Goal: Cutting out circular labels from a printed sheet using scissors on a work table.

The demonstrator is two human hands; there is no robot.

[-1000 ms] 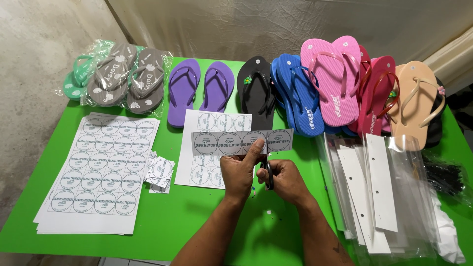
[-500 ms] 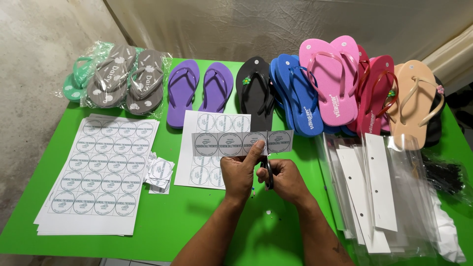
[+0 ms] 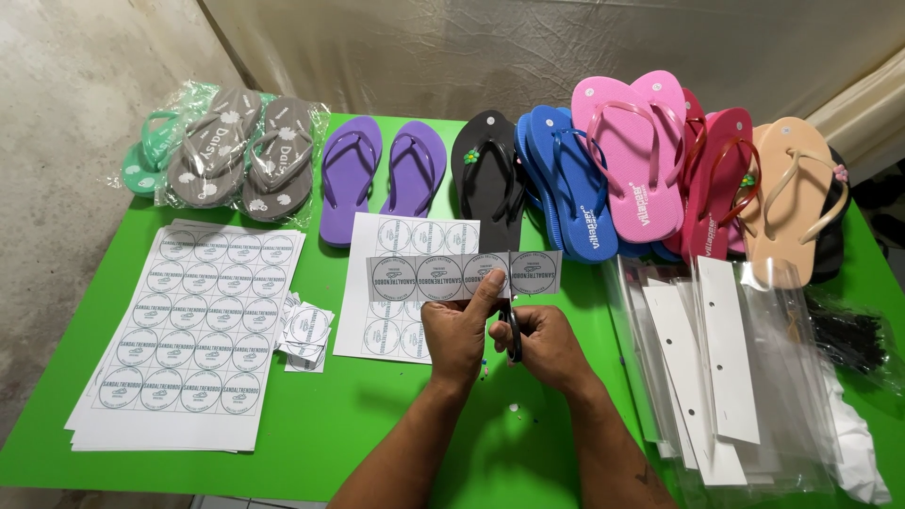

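Two hands work mid-tabletop [image 3: 283, 452]: left hand [image 3: 459, 332] grip pinches a label strip [image 3: 443, 277], right hand [image 3: 547, 347] grip closed around scissors [image 3: 514, 332] cutting it

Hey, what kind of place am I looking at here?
Probably a small home or workshop packing station for sandals. A row of coloured flip-flops lines the green table, printed sheets of round labels lie beside clear bags with card headers, and the right hand scissors a label strip.
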